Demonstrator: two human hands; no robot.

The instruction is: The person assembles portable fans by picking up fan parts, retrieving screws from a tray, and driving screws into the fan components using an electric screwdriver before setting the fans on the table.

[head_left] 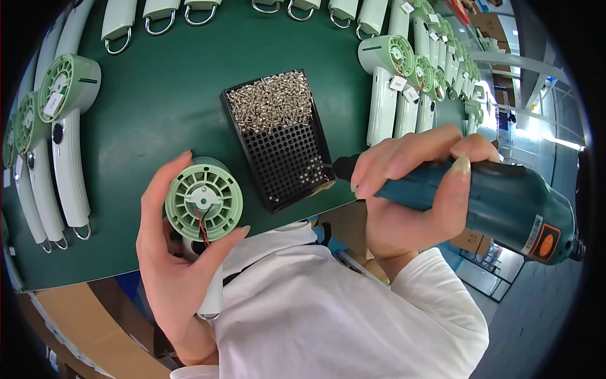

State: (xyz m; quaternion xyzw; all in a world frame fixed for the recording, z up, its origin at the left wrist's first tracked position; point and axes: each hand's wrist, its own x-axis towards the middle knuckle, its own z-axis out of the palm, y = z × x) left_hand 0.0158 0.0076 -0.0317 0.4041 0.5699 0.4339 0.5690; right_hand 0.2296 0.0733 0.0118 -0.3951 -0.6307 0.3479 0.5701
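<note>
My left hand is closed around a handheld fan, its fingers and thumb on either side of the round pale green head. The head's open, spoked side faces up, showing a hub with thin red wires. Below it a white handle ends in a metal loop. In my right hand is a dark teal electric screwdriver, gripped around the body and pointing left. Its tip is at the lower right of a black screw tray, among a few screws standing in holes. Loose silver screws fill the tray's far end.
The tray lies tilted on a green table. More fan units are lined up on the left. Others stand in rows on the right, and white handles with metal loops line the far edge. A cardboard box sits below the table.
</note>
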